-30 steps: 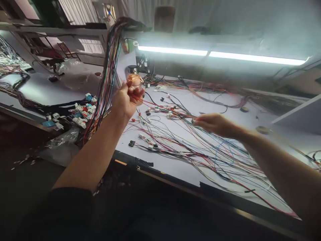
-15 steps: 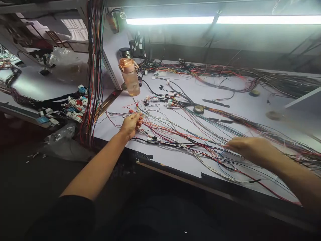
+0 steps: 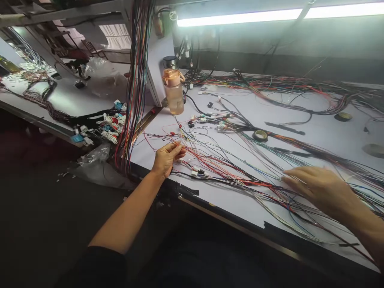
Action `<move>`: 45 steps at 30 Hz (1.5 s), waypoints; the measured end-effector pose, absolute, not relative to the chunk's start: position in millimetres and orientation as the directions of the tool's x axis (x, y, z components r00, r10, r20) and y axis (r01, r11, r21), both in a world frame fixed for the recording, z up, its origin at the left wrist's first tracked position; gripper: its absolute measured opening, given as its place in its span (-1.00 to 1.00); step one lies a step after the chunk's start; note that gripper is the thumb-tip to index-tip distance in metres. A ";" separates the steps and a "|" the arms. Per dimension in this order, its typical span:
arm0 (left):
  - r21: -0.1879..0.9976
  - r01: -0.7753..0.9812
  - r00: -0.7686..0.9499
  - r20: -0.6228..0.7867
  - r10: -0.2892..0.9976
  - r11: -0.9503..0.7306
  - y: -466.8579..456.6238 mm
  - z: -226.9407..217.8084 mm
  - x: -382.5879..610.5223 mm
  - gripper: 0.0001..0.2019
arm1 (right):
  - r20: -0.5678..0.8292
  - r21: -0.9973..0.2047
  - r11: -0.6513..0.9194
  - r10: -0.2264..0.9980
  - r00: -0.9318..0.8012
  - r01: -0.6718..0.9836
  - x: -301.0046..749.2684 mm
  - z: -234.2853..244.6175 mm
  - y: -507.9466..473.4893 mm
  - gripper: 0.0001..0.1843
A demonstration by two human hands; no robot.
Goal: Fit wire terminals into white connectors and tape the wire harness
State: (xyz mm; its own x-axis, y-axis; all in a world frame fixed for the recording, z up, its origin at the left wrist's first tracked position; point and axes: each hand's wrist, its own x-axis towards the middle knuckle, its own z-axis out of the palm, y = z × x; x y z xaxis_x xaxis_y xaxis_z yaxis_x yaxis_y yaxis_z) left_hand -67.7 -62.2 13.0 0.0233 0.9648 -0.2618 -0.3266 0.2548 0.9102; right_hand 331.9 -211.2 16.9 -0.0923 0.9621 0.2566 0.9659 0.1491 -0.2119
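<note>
My left hand (image 3: pixel 167 158) rests on the white table (image 3: pixel 228 200) near its front edge, fingers pinched on thin red wires (image 3: pixel 210 162) at their ends. These run right across the table into a loose spread of coloured wires (image 3: pixel 270 180). My right hand (image 3: pixel 322 188) lies over that spread at the right, fingers stretched out and flat on the wires. Small white and black connectors (image 3: pixel 195 173) lie just right of my left hand.
A hanging bundle of coloured wires (image 3: pixel 135 80) drops at the table's left corner. A peach water bottle (image 3: pixel 174 92) stands behind my left hand. Tape rolls (image 3: pixel 259 135) lie mid-table. A second bench (image 3: pixel 60 100) with connectors (image 3: pixel 105 124) stands at the left.
My left hand came down from in front of the bottle to the table with the red wires. My right hand drew back toward the right and flattened on the wires.
</note>
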 end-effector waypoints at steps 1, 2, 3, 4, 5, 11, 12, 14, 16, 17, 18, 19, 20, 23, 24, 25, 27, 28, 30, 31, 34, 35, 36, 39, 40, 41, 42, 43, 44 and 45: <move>0.917 -0.317 0.021 -0.248 0.969 0.241 -63.8 14.1 -68.0 -0.79 | 0.268 -0.200 0.175 0.956 -0.118 0.964 321.2 18.9 -206.9 -0.66; 0.925 -0.307 0.016 -0.232 0.972 0.226 -65.4 14.8 -68.2 -0.77 | 0.264 -0.211 0.210 0.953 -0.151 0.955 308.5 20.9 -202.1 -0.70; 0.932 -0.296 0.010 -0.216 0.976 0.209 -66.8 14.9 -68.2 -0.76 | 0.265 -0.241 0.246 0.947 -0.180 0.939 293.8 22.8 -196.8 -0.73; 0.939 -0.285 0.003 -0.198 0.980 0.190 -68.0 14.4 -68.2 -0.74 | 0.303 -0.277 0.267 0.936 -0.180 0.923 277.2 24.5 -191.0 -0.75; 0.946 -0.275 -0.004 -0.178 0.984 0.170 -69.1 13.3 -68.0 -0.73 | 0.341 -0.316 0.302 0.921 -0.190 0.899 259.2 25.9 -184.8 -0.76; 0.961 -0.272 -0.018 -0.052 0.998 0.045 -72.5 4.9 -67.3 -0.76 | 0.420 -0.465 0.465 0.865 -0.274 0.754 153.8 27.9 -144.4 -0.77; 0.958 -0.285 -0.016 -0.041 0.999 0.035 -72.9 4.2 -67.6 -0.77 | 0.433 -0.479 0.473 0.860 -0.270 0.740 141.7 27.2 -138.2 -0.77; 0.949 -0.313 -0.014 -0.034 0.999 0.028 -73.5 3.6 -68.5 -0.78 | 0.460 -0.493 0.488 0.849 -0.261 0.721 123.7 24.7 -127.4 -0.77; 0.942 -0.333 -0.007 -0.038 0.999 0.033 -73.8 3.3 -69.4 -0.77 | 0.480 -0.480 0.495 0.839 -0.255 0.724 112.7 21.0 -119.4 -0.78; 0.940 -0.338 0.001 -0.040 0.999 0.038 -73.7 3.2 -69.7 -0.77 | 0.487 -0.472 0.493 0.837 -0.251 0.731 109.1 19.0 -116.3 -0.78; 0.939 -0.342 0.008 -0.042 0.999 0.042 -73.6 3.0 -70.0 -0.76 | 0.488 -0.467 0.485 0.839 -0.242 0.739 106.5 17.3 -113.7 -0.78; 0.936 -0.348 0.014 -0.044 0.999 0.046 -73.4 2.8 -70.2 -0.76 | 0.487 -0.471 0.472 0.844 -0.227 0.745 104.5 15.9 -111.2 -0.78; 0.934 -0.354 0.019 -0.047 0.999 0.051 -73.3 2.6 -70.3 -0.75 | 0.483 -0.485 0.455 0.851 -0.205 0.747 103.0 15.0 -108.6 -0.77; 0.928 -0.367 0.032 -0.050 0.998 0.058 -73.1 1.9 -70.1 -0.76 | 0.394 -0.598 0.338 0.913 -0.100 0.727 99.5 16.2 -97.0 -0.72; 0.929 -0.366 0.037 -0.049 0.998 0.059 -73.2 1.8 -70.0 -0.77 | 0.321 -0.652 0.274 0.945 -0.069 0.707 98.3 17.6 -91.3 -0.68; 0.930 -0.362 0.042 -0.049 0.998 0.061 -73.4 1.5 -69.9 -0.78 | 0.231 -0.709 0.202 0.972 -0.048 0.676 97.1 19.3 -84.8 -0.65; 0.931 -0.359 0.047 -0.048 0.998 0.061 -73.6 0.9 -70.0 -0.79 | 0.042 -0.818 0.062 0.998 -0.047 0.571 94.2 22.8 -71.1 -0.57; 0.932 -0.357 0.049 -0.049 0.998 0.063 -73.6 0.4 -70.3 -0.80 | -0.030 -0.869 0.003 0.998 -0.059 0.495 92.7 24.4 -64.7 -0.55; 0.932 -0.355 0.054 -0.054 0.997 0.070 -73.5 -0.9 -71.3 -0.80 | -0.104 -0.944 -0.075 0.992 -0.075 0.321 89.7 27.0 -54.9 -0.54; 0.932 -0.355 0.056 -0.058 0.997 0.075 -73.4 -1.7 -72.0 -0.80 | -0.120 -0.965 -0.098 0.990 -0.078 0.244 88.4 28.1 -52.0 -0.56; 0.939 -0.336 0.049 -0.056 0.997 0.070 -72.9 -3.1 -73.5 -0.80 | -0.124 -0.985 -0.113 0.989 -0.081 0.129 85.9 31.0 -51.2 -0.68; 0.946 -0.321 0.037 -0.038 0.999 0.048 -72.6 -3.0 -73.7 -0.81 | -0.121 -0.986 -0.110 0.989 -0.089 0.127 85.6 32.0 -52.7 -0.70; 0.953 -0.303 0.024 -0.013 1.000 0.019 -72.2 -2.5 -73.8 -0.81 | -0.120 -0.985 -0.106 0.988 -0.099 0.135 85.7 33.2 -54.6 -0.72; 0.959 -0.277 0.009 0.058 0.998 -0.054 -69.6 0.9 -73.4 -0.82 | -0.140 -0.970 -0.098 0.973 -0.182 0.222 87.7 37.4 -59.7 -0.75; 0.957 -0.285 0.014 0.065 0.998 -0.058 -68.2 2.4 -73.3 -0.82 | -0.159 -0.962 -0.097 0.959 -0.233 0.256 89.1 39.0 -60.9 -0.74; 0.953 -0.298 0.022 0.059 0.998 -0.050 -66.7 4.0 -73.2 -0.81 | -0.182 -0.955 -0.099 0.941 -0.284 0.281 90.7 40.5 -61.7 -0.72; 0.950 -0.312 0.032 0.045 0.998 -0.033 -65.1 5.4 -73.1 -0.81 | -0.205 -0.950 -0.106 0.922 -0.328 0.295 92.8 41.9 -62.4 -0.71; 0.946 -0.325 0.038 0.027 0.999 -0.014 -63.7 6.7 -72.9 -0.81 | -0.226 -0.947 -0.116 0.905 -0.360 0.300 95.2 43.2 -62.9 -0.70; 0.942 -0.336 0.041 0.009 0.999 0.006 -62.4 7.9 -72.5 -0.80 | -0.245 -0.944 -0.131 0.891 -0.381 0.302 97.8 44.4 -63.4 -0.70; 0.938 -0.346 0.045 -0.009 0.999 0.024 -61.5 8.9 -71.9 -0.79 | -0.264 -0.941 -0.146 0.881 -0.392 0.307 100.7 45.4 -64.0 -0.71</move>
